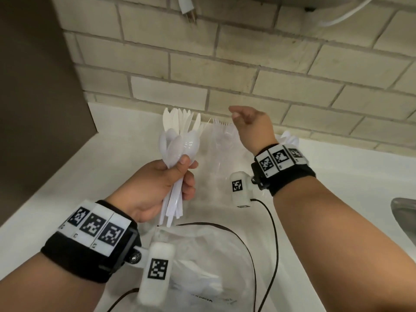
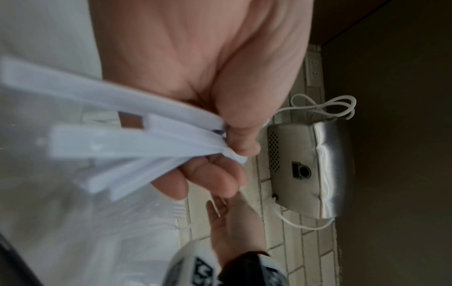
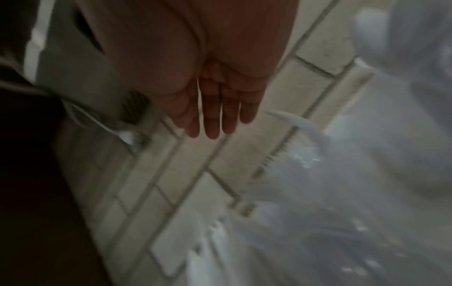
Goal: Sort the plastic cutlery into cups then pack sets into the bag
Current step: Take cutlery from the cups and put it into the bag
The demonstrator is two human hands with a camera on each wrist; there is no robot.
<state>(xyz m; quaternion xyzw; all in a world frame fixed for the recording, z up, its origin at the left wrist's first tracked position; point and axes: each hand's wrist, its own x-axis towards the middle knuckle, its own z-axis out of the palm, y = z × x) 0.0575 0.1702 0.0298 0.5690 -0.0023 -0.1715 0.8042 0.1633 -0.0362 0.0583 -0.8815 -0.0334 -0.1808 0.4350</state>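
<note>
the left hand [image 1: 155, 188] gripped a bunch of spoons [image 1: 174, 149] upright for sorting; the right hand [image 1: 252, 127] hung loose-fingered, empty, above the forks cup [image 1: 221, 140].

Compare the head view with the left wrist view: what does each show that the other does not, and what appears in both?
Only the head view shows the spoon bowls above the left hand, the knives standing behind them, the clear bag on the counter, and both wrist bands. Only the left wrist view shows the metal device on the wall, its white cord and the underside of the fingers gripping the handles. Both show the left hand holding the bundle, the open right hand and the tiled wall.
</note>
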